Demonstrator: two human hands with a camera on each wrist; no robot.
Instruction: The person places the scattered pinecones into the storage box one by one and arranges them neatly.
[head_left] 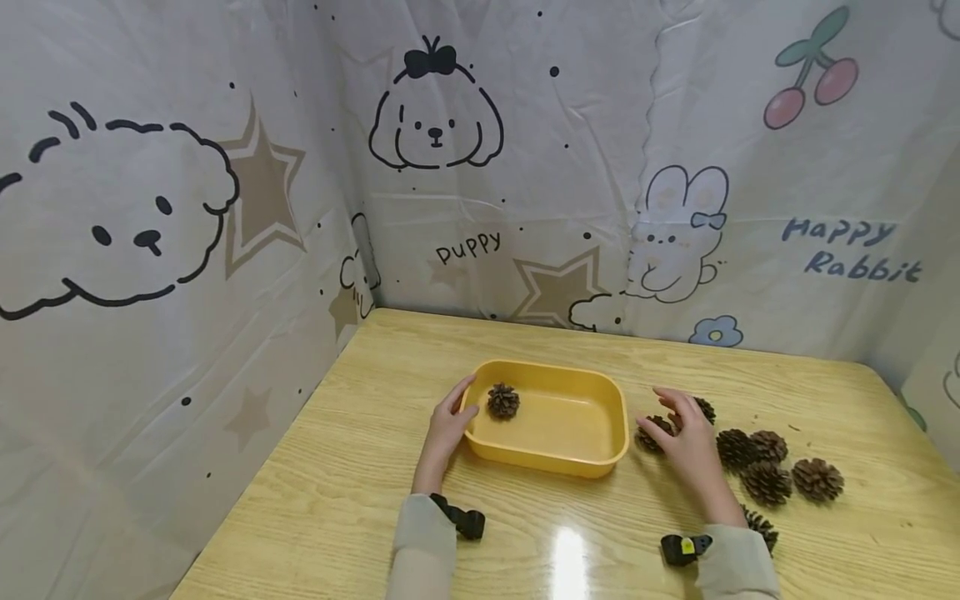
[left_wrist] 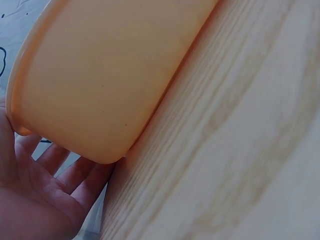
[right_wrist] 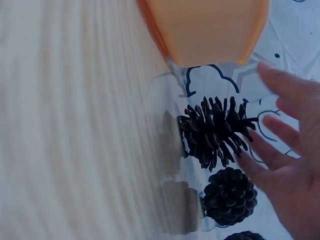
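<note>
A yellow plastic tray (head_left: 555, 468) stands on the table with one pine cone (head_left: 503, 402) inside, near its left end. My left hand (head_left: 447, 429) holds that end, thumb over the rim and fingers along the outside; in the left wrist view the fingers (left_wrist: 82, 175) lie against the tray wall (left_wrist: 110, 85). My right hand (head_left: 688, 442) hovers beside the tray's right end, thumb and fingers spread about a pine cone (head_left: 655, 434). In the right wrist view this pine cone (right_wrist: 215, 131) sits on the table, with the fingertips (right_wrist: 245, 161) right at its scales.
Several more pine cones (head_left: 766, 482) lie in a loose group right of my right hand, one partly behind my right wrist (head_left: 761, 527). Printed cloth (head_left: 525, 192) hangs behind the wooden table (head_left: 330, 467) and along its left side.
</note>
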